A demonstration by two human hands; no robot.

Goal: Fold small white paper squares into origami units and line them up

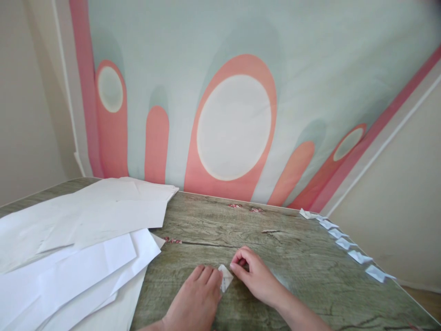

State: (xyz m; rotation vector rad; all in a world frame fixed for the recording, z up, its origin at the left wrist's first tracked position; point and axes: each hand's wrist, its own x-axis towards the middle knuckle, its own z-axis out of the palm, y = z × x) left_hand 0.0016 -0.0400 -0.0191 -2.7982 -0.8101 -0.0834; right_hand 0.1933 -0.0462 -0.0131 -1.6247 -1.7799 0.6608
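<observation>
A small folded piece of white paper lies on the wood-patterned table, its pointed corners showing between my hands. My left hand rests over its left side with the fingers bent and close together, holding it against the tabletop. What lies under those fingers is hidden. At the upper right edge of the paper is my right hand, thumb and forefinger closed in a pinch. Whether the pinch has hold of the paper's edge I cannot make out.
Overlapping white paper sheets and narrower strips cover the left of the table. Several small folded paper pieces line its right edge. Behind stands a green and coral patterned hanging against the table's back edge.
</observation>
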